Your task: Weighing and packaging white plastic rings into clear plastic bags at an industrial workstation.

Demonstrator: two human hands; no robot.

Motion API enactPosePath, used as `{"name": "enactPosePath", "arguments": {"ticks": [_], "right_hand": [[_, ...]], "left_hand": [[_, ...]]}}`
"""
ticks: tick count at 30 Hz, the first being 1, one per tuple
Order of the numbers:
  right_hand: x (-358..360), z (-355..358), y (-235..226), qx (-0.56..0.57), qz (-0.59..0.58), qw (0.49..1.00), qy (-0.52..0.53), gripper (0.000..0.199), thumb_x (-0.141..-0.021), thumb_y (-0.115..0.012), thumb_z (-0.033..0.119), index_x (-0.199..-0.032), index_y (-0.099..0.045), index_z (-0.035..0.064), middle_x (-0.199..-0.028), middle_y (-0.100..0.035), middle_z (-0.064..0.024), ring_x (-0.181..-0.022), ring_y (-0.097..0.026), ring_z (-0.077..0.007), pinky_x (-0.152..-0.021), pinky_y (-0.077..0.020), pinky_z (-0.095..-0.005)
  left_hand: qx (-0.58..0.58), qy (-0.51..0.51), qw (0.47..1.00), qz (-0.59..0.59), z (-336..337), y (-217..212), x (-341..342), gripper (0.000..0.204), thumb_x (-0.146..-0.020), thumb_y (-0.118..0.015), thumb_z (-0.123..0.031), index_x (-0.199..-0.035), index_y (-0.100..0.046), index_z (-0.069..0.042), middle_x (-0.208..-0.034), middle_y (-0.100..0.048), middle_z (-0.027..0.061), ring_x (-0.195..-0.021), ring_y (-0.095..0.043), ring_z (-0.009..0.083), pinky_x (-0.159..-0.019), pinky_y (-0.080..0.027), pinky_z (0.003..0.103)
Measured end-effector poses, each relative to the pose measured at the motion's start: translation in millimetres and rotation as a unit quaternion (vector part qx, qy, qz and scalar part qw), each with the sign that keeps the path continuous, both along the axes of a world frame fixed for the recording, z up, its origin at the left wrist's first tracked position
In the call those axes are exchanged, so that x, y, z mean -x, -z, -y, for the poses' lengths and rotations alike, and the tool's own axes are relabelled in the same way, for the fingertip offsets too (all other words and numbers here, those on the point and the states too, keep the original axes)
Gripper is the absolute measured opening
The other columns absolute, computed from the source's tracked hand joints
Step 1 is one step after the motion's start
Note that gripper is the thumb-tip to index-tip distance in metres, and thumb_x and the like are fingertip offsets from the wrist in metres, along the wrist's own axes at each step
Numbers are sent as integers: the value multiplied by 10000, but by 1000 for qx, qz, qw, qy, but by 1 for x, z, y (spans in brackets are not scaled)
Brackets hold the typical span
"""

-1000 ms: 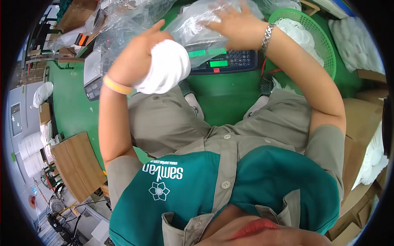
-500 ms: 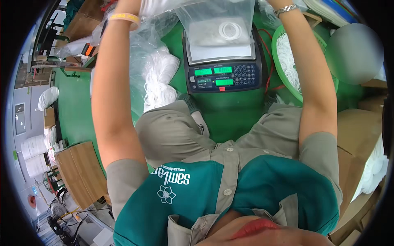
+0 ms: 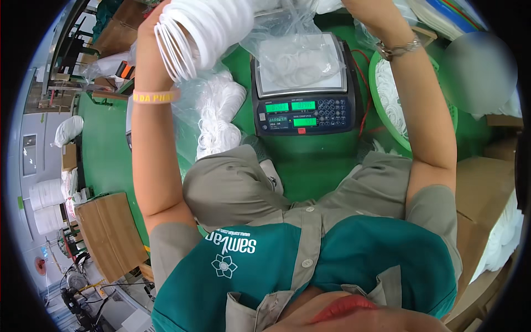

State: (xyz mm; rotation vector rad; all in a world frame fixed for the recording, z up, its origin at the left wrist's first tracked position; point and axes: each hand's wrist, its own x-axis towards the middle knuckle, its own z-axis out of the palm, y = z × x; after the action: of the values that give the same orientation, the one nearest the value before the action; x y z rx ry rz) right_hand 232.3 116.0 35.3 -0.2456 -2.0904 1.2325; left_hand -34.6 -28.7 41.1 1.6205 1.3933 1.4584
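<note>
My left hand (image 3: 157,25) is raised at the top left, holding a thick stack of white rings (image 3: 204,30) that hides its fingers. A yellow band circles that wrist. My right forearm, with a metal bracelet (image 3: 398,47), reaches up at the top right. The right hand (image 3: 365,6) is mostly cut off by the picture's edge, next to the top of a clear plastic bag (image 3: 301,58). The bag holds white rings and lies on the pan of a dark counting scale (image 3: 301,113) with green displays, on the green table in front of my lap.
A second clear bag of white rings (image 3: 221,110) lies left of the scale. A green basket (image 3: 381,119) of rings stands to its right. Cardboard boxes stand at the right (image 3: 481,188) and lower left (image 3: 108,232). White sacks (image 3: 69,130) are on the floor at far left.
The stack of white rings in my left hand has come back into view at the top left. The clear bag has come down onto the scale pan. My right hand has gone higher.
</note>
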Motion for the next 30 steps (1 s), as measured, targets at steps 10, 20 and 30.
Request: {"name": "enactPosePath", "arguments": {"ticks": [10, 20, 30], "right_hand": [[-16, 51, -20, 110, 29, 983, -146, 181, -848, -587, 202, -839, -592, 22, -599, -552, 15, -513, -508, -36, -458, -404, -161], [-14, 59, -13, 242, -16, 953, -180, 219, -872, -550, 248, -831, -575, 34, -592, -534, 28, -496, -501, -27, -444, -412, -150], [-7, 40, -3, 140, 17, 988, -58, 222, -888, -520, 240, -793, -555, 42, -561, -508, 23, -462, -466, -34, -427, -392, -158]], "left_hand": [[-57, -24, 982, 178, 38, -6, -109, 218, -871, -452, -115, -1027, -539, 11, -927, -605, 98, -811, -612, 188, -700, -525, 296], [-85, -4, 991, 99, 39, 22, -72, 282, -881, -470, -156, -1125, -472, -16, -1067, -545, 92, -960, -544, 186, -832, -451, 313], [-276, -83, 886, -365, 19, 41, -56, 543, -791, -485, -360, -1240, -433, -59, -1210, -481, 136, -1077, -453, 292, -936, -341, 375]]}}
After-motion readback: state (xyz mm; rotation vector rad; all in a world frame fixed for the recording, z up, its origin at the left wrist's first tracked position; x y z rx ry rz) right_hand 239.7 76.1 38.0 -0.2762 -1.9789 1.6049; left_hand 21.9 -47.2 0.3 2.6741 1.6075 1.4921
